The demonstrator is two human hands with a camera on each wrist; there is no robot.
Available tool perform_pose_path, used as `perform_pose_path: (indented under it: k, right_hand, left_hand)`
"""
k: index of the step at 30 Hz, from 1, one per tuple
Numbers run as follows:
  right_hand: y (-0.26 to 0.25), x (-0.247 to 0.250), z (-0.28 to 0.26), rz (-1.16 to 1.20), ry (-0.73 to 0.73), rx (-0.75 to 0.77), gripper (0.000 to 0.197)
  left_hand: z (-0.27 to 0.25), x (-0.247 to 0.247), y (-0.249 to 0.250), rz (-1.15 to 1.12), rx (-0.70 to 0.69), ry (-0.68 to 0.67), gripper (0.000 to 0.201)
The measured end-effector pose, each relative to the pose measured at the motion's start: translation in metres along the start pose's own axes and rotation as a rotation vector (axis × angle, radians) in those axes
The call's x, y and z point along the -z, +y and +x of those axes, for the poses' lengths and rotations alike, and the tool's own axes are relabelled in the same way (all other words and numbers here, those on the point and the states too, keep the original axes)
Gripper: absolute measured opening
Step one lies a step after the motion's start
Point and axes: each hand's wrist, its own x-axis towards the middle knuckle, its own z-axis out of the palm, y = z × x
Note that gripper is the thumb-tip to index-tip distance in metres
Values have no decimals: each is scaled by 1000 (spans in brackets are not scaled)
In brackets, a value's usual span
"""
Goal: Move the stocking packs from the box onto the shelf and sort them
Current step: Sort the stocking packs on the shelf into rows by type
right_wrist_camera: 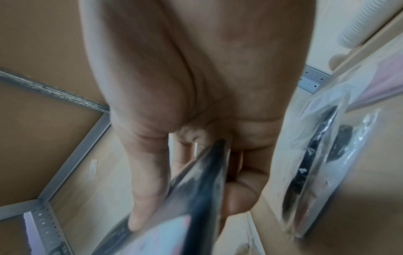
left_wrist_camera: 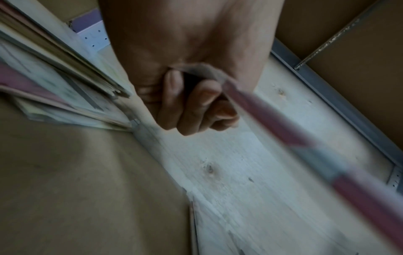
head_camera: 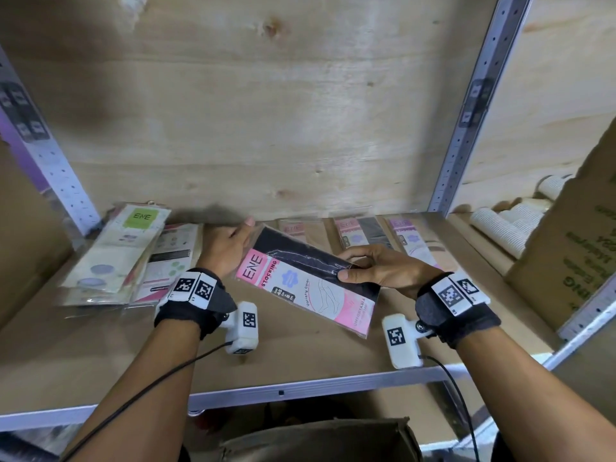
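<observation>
Both hands are holding one pink-and-black stocking pack (head_camera: pixel 308 288) above the shelf (head_camera: pixel 100 355): the left hand (head_camera: pixel 226 243) is gripping its far end, the right hand (head_camera: pixel 380 266) is pinching its right edge, thumb on top; a loose pile of packs (head_camera: pixel 123 258) is lying just left of the left hand

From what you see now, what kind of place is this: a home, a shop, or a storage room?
Most likely a storage or stock room. Metal shelving with perforated uprights and a plywood back holds stocking packs in piles, one pack is held in both hands, and a cardboard box sits beside stacked paper cups.
</observation>
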Motion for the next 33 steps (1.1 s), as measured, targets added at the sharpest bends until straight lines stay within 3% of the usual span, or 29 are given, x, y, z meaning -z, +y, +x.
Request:
perform_pose_path:
  k: [3,7,10,12,14,16,18,20,23,26,29,33]
  right_hand:
    - [1,0,-1,31,26,14,27]
    - [0,-1,-1,78,41,32,24]
    - [0,-2,0,73,38,29,25]
    - [0,-3,0,63,43,18,24]
    - [2,-2,-1,59,60,4,25]
    - [4,1,-2,71,83,-6,24]
    - [6,3,-1,120,138,-4,25]
    - [7,4,2,200,216,0,32]
    - [7,2,5,301,304,5,24]
    - [5,-3,7,405,318,6,23]
    - [4,-6,4,450,319,1,20]
    - [11,-1,-2,359,345,-16,30]
  left_hand:
    - [-7,2,3,-205,95,-182,58]
    - [-12,5,11,-426,22,-303,36]
    - [-15,3,12,-402,-52,-338,20]
    - [-18,2,11,-440,-26,-341,24]
    - [-18,0,8,-518,94,-324,36]
    - [-13,0,4,-626,241,-215,44]
    - [-10,-1,1,-736,258,-126,48]
    - [-10,-5,3,-722,201,-139,56]
    - [-17,-19,11,-575,133,-235,60]
    - [-27,-40,17,-389,106,-356,43]
    - [-37,-59,19,-351,95,-472,31]
    - [-40,-68,21,-358,27,-445,29]
